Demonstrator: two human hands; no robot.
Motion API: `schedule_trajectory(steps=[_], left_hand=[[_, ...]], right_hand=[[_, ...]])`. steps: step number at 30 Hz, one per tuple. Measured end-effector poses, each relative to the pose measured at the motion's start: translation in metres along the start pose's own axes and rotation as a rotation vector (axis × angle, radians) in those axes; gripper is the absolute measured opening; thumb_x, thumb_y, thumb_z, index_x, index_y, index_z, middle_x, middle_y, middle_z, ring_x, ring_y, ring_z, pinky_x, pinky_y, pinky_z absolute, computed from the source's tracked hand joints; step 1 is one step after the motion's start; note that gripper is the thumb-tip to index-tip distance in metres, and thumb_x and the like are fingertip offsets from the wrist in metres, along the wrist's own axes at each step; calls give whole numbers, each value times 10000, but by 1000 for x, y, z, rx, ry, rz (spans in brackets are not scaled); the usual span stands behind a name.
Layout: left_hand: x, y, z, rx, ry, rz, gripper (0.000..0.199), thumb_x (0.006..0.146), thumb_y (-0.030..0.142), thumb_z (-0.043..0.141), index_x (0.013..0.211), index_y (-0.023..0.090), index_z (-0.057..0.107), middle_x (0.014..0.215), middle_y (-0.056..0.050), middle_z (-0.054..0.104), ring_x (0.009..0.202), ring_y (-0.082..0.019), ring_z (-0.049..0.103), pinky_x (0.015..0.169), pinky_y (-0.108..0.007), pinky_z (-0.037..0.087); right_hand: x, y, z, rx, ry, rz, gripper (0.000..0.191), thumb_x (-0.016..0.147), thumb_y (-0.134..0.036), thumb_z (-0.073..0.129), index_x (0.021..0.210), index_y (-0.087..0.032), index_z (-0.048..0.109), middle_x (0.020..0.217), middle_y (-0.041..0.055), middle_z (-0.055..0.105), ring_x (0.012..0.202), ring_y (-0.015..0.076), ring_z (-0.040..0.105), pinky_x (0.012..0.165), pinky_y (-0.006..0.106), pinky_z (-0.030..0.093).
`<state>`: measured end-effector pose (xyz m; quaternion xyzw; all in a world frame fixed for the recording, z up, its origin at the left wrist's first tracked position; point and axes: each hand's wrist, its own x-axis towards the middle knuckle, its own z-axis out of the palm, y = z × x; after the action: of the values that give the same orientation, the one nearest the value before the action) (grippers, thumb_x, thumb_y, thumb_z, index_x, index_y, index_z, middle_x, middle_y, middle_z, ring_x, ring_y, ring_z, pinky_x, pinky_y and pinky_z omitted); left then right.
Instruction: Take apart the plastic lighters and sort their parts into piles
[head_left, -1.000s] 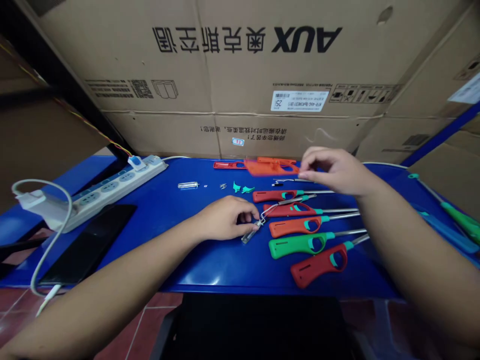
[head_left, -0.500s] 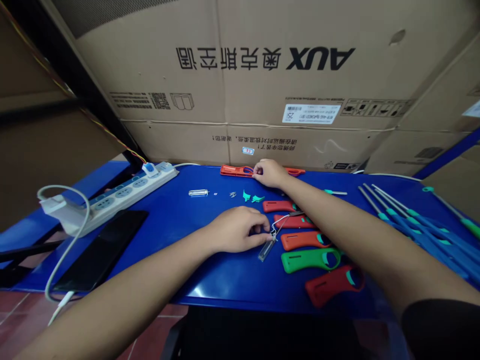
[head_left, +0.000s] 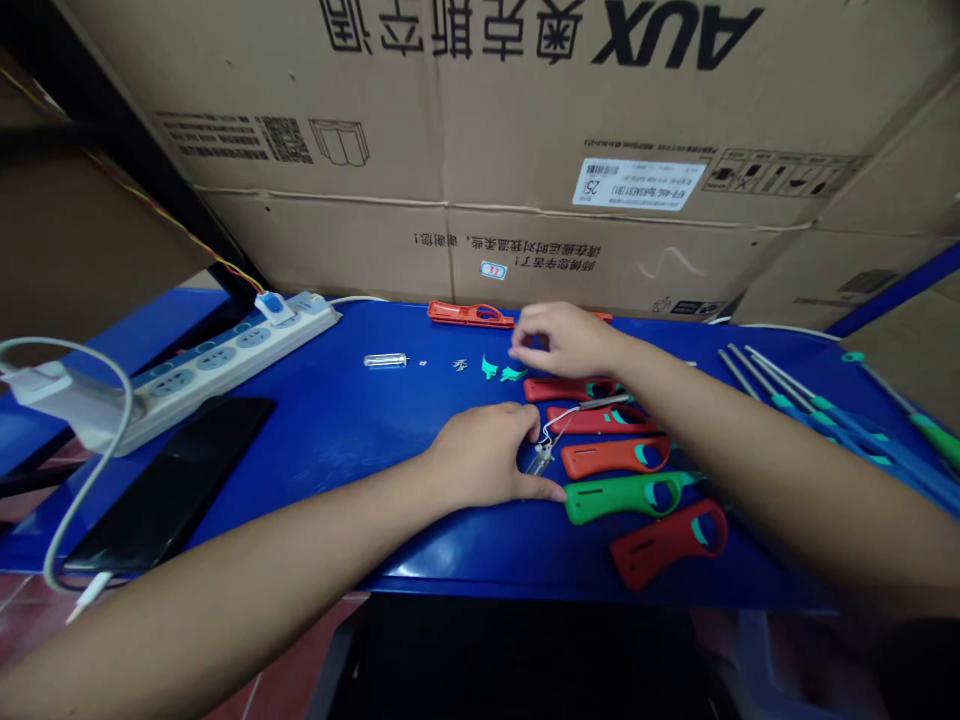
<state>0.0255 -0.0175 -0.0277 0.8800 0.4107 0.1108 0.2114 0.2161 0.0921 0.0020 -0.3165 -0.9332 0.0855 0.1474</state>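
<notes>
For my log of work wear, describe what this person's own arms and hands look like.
The left hand and right hand wear no gloves; no rings, wristbands or watch show. Left forearm and right forearm are bare. A blurred black patch at the lower right corner may be a sleeve.

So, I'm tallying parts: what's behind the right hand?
An orange casing shows left of the right hand, another bit of orange to its right, and the cardboard box beyond. The hand covers whatever lies between, so I can't tell whether the orange parts join.
</notes>
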Motion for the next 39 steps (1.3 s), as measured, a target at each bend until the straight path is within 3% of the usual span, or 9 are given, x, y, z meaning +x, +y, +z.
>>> schedule_trajectory(steps=[2,4,8,11,17,21,30,34,39], left_hand=[[0,-2,2,11,-19,-6,558,656,636,808,933,200,595,866,-32,658,735,-207,599,570,-277,354],[0,-6,0,-2,-42,6,493,671,566,822,929,202,612,849,-27,658,744,-205,608,579,-273,373],[1,-14,-6,-56,-46,15,363,696,454,819,913,211,659,779,1,668,694,-174,617,565,-251,378],[2,-16,-7,-98,-68,-23,251,745,377,779,906,208,690,763,14,690,644,-144,622,555,-236,381],[2,-15,-8,-98,-80,2,168,766,320,738,875,196,709,757,6,691,655,-142,617,587,-243,411],[1,-9,-9,-117,-10,56,86,759,195,697,842,188,676,747,16,680,651,-128,604,627,-248,437],[1,-20,-30,-24,0,92,101,792,173,716,883,190,678,798,-2,680,708,-150,616,669,-263,452],[0,-20,-34,-48,7,169,99,821,185,706,912,192,667,833,-6,684,766,-157,624,718,-272,456],[-1,-15,-30,-25,4,253,99,852,200,694,938,190,646,871,-16,676,823,-171,622,776,-298,462]], right_hand=[[-33,-8,-17,100,-161,-109,217,938,-336,572,899,-182,720,906,59,685,832,174,615,795,312,465],[-62,-14,-28,124,-237,-48,222,944,-348,573,970,-192,730,938,60,685,833,173,622,781,315,475],[-93,-26,-23,-1,-119,16,210,916,-329,620,1014,-188,740,955,86,682,877,210,616,806,358,458],[-96,-43,-4,-31,-39,-51,168,929,-279,599,962,-193,739,964,80,690,910,217,617,838,371,436],[-92,-62,17,-119,-88,-50,177,926,-275,596,972,-202,750,984,88,694,915,233,609,808,378,402],[-92,-61,19,-72,-75,-33,158,914,-263,597,922,-207,745,933,71,682,883,218,590,808,365,395],[-93,-59,15,-69,-108,-4,138,896,-229,593,810,-190,693,881,56,666,830,202,565,780,356,374],[-92,-59,16,-13,-61,26,127,882,-328,676,849,-208,699,891,32,688,822,193,590,772,348,371],[-92,-60,12,22,8,14,151,924,-262,591,1000,-203,707,956,53,704,860,199,620,813,356,399]])
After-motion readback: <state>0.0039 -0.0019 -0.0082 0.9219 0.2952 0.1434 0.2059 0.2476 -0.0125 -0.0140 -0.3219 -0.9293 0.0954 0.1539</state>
